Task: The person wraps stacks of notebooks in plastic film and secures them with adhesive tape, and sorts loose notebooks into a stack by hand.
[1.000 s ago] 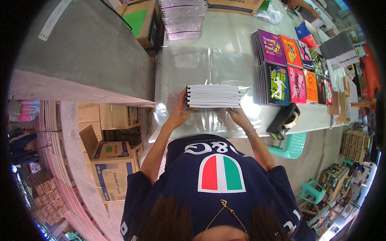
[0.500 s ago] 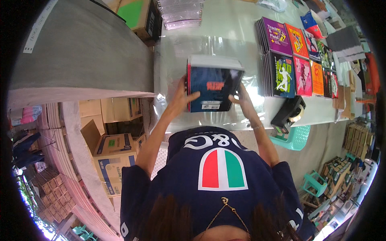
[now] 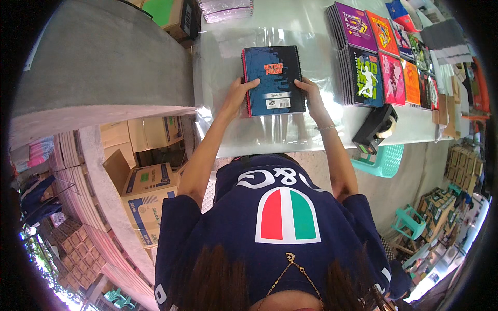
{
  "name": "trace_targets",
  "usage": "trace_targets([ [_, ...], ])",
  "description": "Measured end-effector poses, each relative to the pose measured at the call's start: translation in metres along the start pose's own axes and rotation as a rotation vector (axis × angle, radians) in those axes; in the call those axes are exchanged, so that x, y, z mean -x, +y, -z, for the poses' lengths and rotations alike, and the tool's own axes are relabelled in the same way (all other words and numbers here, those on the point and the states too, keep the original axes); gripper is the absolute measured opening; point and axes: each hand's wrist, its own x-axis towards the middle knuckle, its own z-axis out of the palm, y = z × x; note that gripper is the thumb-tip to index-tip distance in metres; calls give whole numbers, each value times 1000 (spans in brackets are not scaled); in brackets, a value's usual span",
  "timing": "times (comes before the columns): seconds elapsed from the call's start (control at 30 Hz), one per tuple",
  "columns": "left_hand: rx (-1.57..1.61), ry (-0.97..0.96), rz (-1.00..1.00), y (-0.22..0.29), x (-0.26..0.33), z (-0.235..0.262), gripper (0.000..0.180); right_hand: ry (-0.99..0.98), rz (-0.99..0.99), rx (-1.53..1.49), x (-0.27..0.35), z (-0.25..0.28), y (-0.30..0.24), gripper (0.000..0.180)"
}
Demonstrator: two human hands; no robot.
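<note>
Both hands, left hand (image 3: 239, 95) and right hand (image 3: 310, 96), are gripping the notebook stack (image 3: 273, 80) by its sides, settling it flat on clear plastic wrap (image 3: 270, 127); wrapping looks next.

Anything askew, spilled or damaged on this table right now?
Nothing stands out. The left hand and right hand hold a stack of blue spiral notebooks flat on a clear plastic sheet. The other notebook stacks sit in tidy rows, and the tape dispenser stands upright.

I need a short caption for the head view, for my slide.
Both hands, left hand and right hand, hold a stack of spiral notebooks flat on clear plastic sheet.
</note>
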Motion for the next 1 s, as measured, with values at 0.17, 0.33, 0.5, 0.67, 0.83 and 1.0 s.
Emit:
trace_targets([
  [0.17, -25, 36, -59, 0, -3, -3, 52, 33, 28, 27, -8, 3, 14, 36],
  [0.33, 81, 46, -101, 5, 9, -13, 45, 70, 88, 71, -11, 3, 22, 36],
  [0.5, 113, 62, -142, -2, 6, -8, 43, 27, 76, -23, -6, -2, 20, 34],
  [0.67, 114, 83, -159, -4, 5, -9, 43, 27, 102, -64, -6, -4, 20, 36],
  [0.83, 67, 65, -191, -6, 4, -8, 47, 367, 306, 588, -10, -2, 31, 46],
  [1.0, -528, 416, -316, -14, 10, 10, 58, 412, 301, 523, 1, 23, 31, 51],
])
